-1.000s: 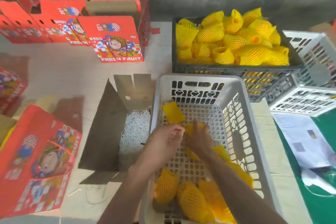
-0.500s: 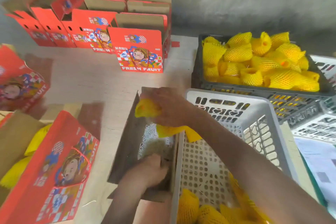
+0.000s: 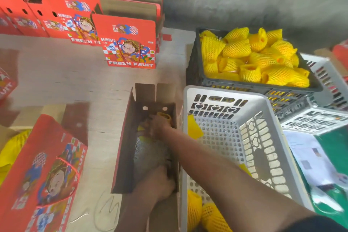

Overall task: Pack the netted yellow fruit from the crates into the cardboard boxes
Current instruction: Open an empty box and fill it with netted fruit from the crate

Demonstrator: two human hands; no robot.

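Observation:
An open cardboard box [image 3: 125,149] with white shredded paper [image 3: 148,154] inside stands in front of me. My right hand [image 3: 160,125] reaches deep into its far end and grips a netted yellow fruit [image 3: 164,117] there. My left hand [image 3: 156,182] holds the box's near right wall. Right of the box stands a white crate [image 3: 222,92] with a few netted fruits [image 3: 207,213] at its near end and a loose yellow net sleeve [image 3: 194,128] at its far left. Behind it a dark crate [image 3: 195,73] is heaped with netted fruit [image 3: 252,56].
Several red "FRESH FRUIT" boxes [image 3: 130,41] stand open at the back left. Another red box [image 3: 43,173] lies at my near left with yellow fruit [image 3: 11,149] beside it. Empty white crates [image 3: 320,117] and papers [image 3: 310,156] on a green surface sit to the right.
My right hand carried the netted fruit out of the white crate, over the box wall and down into the box's far end. My left hand left the crate and took hold of the box wall.

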